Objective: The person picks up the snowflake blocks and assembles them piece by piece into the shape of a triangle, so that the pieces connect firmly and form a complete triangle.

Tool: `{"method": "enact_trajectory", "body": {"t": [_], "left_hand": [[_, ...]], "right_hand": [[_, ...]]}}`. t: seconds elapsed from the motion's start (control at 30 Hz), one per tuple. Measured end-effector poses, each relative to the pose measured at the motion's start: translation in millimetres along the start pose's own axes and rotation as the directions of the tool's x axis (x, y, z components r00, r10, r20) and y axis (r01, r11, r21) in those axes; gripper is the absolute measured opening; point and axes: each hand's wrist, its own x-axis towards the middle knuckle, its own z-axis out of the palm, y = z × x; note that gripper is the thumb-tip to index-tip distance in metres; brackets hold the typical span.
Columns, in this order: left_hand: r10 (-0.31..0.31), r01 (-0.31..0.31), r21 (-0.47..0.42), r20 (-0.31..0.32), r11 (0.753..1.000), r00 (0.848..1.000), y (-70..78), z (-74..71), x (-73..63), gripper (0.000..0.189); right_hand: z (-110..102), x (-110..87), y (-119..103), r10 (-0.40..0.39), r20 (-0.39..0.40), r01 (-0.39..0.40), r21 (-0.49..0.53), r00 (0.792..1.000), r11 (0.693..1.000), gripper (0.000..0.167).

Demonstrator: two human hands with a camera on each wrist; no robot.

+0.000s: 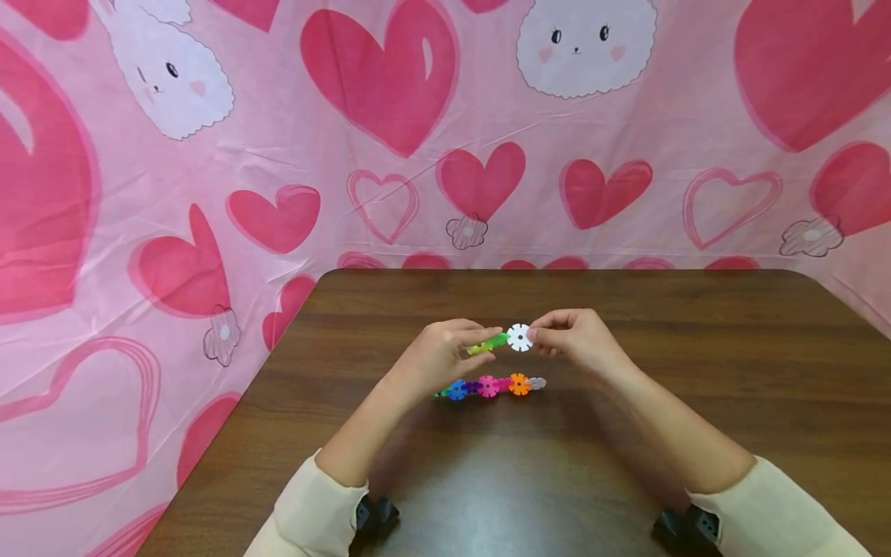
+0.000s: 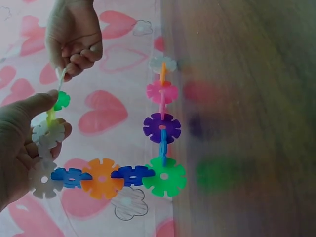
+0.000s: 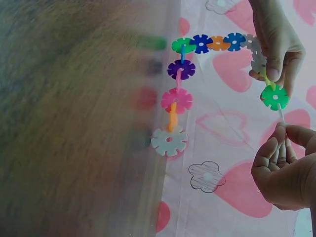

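Notched plastic snowflake discs in many colours are linked into one bent chain. In the head view my left hand (image 1: 445,352) grips the chain's raised end by a yellow disc (image 1: 480,348). Beside that is a green disc (image 3: 274,98), joined to a white disc (image 1: 520,337). My right hand (image 1: 588,340) pinches this white disc between thumb and fingertips. Nearer to me, the rest of the chain shows a blue disc (image 1: 457,389), a pink disc (image 1: 488,386) and an orange disc (image 1: 518,384). Its corner is a green disc (image 2: 164,176); my left hand hides part of the chain.
A brown wooden table (image 1: 529,472) lies under both hands. Behind it and on the left hangs a pink cloth (image 1: 487,108) with hearts and white animal faces. Black devices (image 1: 376,517) show at both wrists, below pale sleeves (image 1: 309,507).
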Motion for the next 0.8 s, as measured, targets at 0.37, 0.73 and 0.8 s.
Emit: {"method": "enact_trajectory", "body": {"t": [0.37, 0.73, 0.8], "left_hand": [[0.036, -0.036, 0.005, 0.064, 0.999, 0.997, 2.2, 0.3, 1.7, 0.037], [0.043, -0.046, -0.063, -0.050, 0.997, 0.998, 2.1, 3.2, 5.2, 0.038], [0.046, -0.051, -0.076, -0.067, 0.996, 0.997, 2.6, 1.3, 7.5, 0.038]], "right_hand": [[-6, 0.3, -14, 0.013, 0.093, 0.000, -0.141, 0.996, 0.990, 0.020], [-3, 0.1, -12, 0.063, 0.127, -0.070, 0.053, 0.990, 0.996, 0.024], [-2, 0.1, -13, 0.051, 0.105, -0.061, 0.096, 0.993, 0.994, 0.025]]}}
